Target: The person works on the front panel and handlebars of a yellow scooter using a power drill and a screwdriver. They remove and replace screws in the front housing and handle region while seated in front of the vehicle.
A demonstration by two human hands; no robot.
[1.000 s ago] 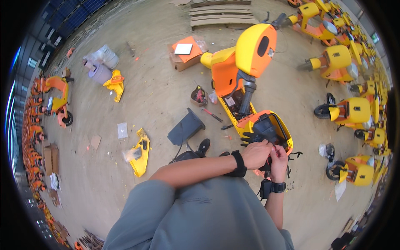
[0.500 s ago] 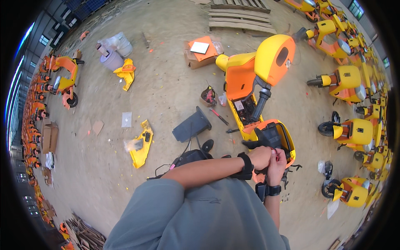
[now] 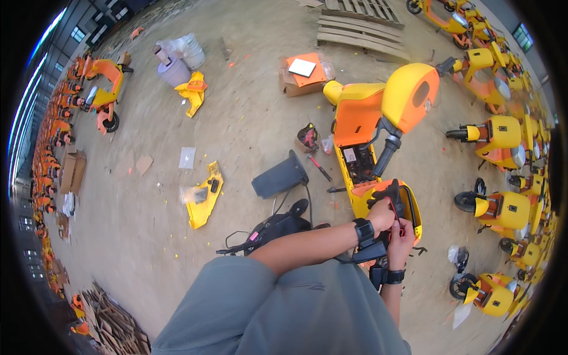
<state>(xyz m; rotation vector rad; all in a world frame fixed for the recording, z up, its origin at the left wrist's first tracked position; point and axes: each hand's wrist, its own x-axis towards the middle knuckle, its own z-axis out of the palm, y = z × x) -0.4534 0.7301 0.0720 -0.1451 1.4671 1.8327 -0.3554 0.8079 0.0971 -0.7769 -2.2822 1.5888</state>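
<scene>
Since half a second ago the view has tipped and slid: the scooter [image 3: 378,148] now sits further right and lower in frame, and more floor shows up top, with the wooden pallets [image 3: 361,18] coming in. Both hands have stayed together at the same spot on the scooter's rear.

Scooter lies stripped on the dirt floor [image 3: 236,118], right of centre. Long axis runs near-vertical in frame: yellow front cover and handlebar grip at the far end, open rear end nearest the person. Orange panel stands up behind the front cover.

Left hand [image 3: 381,216], black band on wrist, is closed around thin red wires [image 3: 393,208] at the rear opening. Right hand [image 3: 402,234], watch on wrist, is pinched on the same wires just beside the left; fingertips nearly touching.

Hard to read: what the wires join to, hidden under the hands and a black part. Wire ends too small to make out. Forearms and grey shirt cover the floor below.

Nearby: black bin [image 3: 279,176] on its side, yellow panel [image 3: 204,195], cardboard box [image 3: 302,74]. Rows of yellow scooters [image 3: 503,136] along right rim, bent by the lens.
</scene>
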